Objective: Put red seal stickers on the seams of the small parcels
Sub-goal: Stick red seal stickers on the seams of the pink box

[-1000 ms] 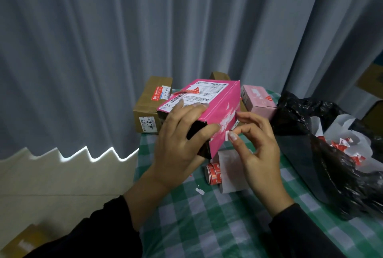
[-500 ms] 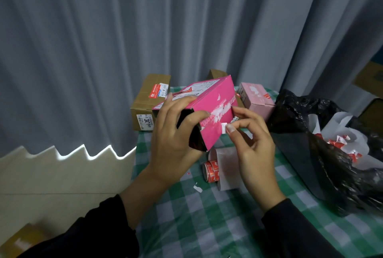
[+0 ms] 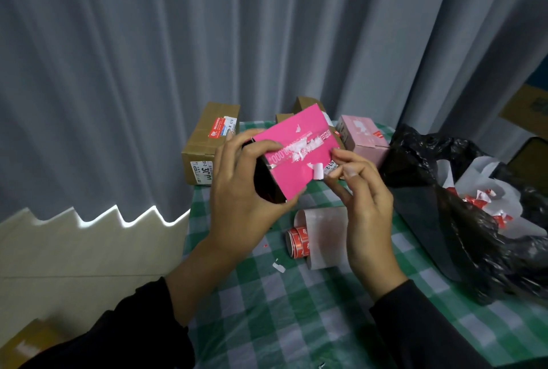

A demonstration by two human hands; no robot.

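Observation:
My left hand (image 3: 240, 191) grips a bright pink parcel (image 3: 292, 167) in the air above the table, its broad pink face with a taped seam turned toward me. My right hand (image 3: 360, 191) pinches a small sticker (image 3: 318, 171) at the parcel's lower right edge; the sticker's pale back faces me. A roll of red seal stickers (image 3: 298, 242) with its white backing paper (image 3: 327, 238) lies on the table just below the parcel.
A brown cardboard parcel (image 3: 207, 143) and a pale pink parcel (image 3: 363, 139) stand at the back of the green checked table (image 3: 267, 309). A black bag (image 3: 474, 220) with peeled backing scraps fills the right side. Grey curtains hang behind.
My left hand has tipped the pink parcel so its side face now looks at me instead of its label top. My right hand stays at the lower right edge with the sticker.

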